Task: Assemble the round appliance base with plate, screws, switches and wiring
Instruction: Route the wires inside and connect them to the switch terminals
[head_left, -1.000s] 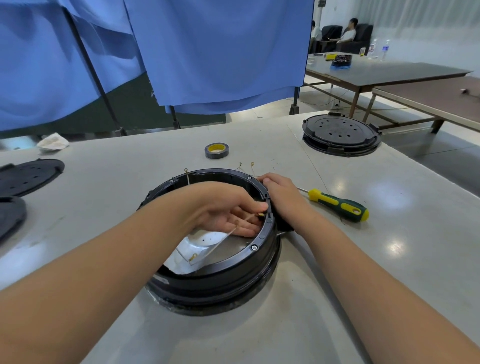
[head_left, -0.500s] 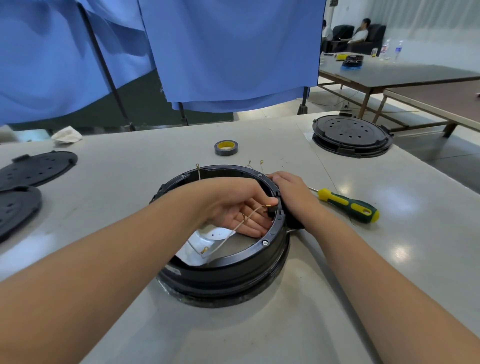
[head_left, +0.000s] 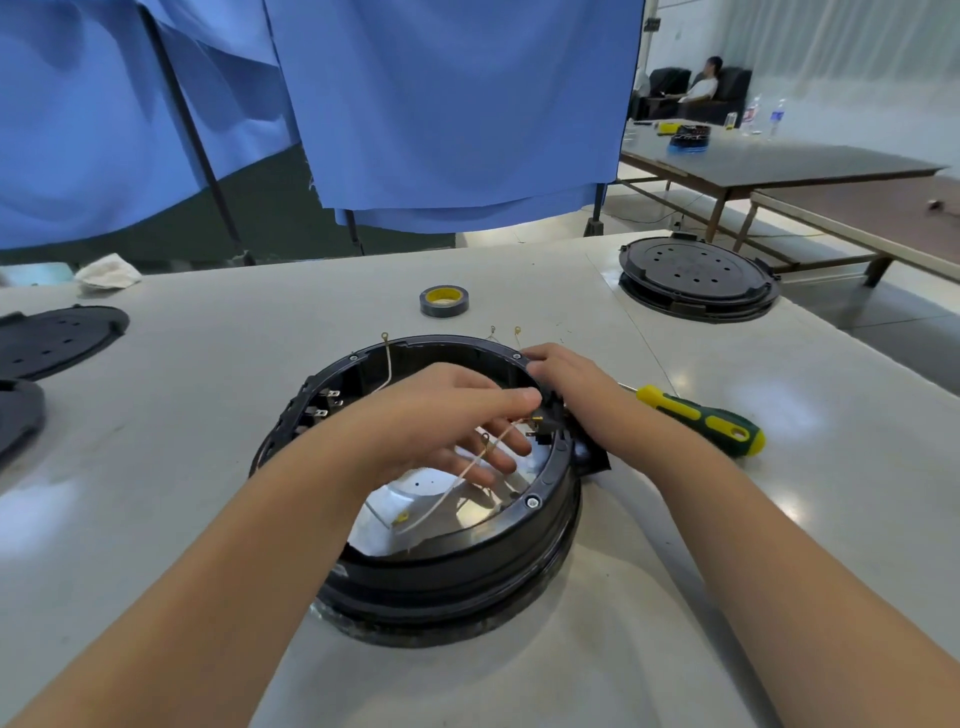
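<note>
A: Where is the round base (head_left: 447, 561) sitting?

B: Mid-bench (head_left: 208, 519), with bare surface lying on its near side.

A: And the hands?

B: The left hand (head_left: 441, 415) is reaching inside the ring, fingers pinching a small black part at the right wall. The right hand (head_left: 566, 379) is gripping the rim's outer right edge. A screwdriver (head_left: 701, 421) is lying just right.

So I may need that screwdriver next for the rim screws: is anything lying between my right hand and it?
Nothing visible does. The screwdriver lies alone on the bare table, just right of the right hand, which rests on the rim of the round base.
</note>
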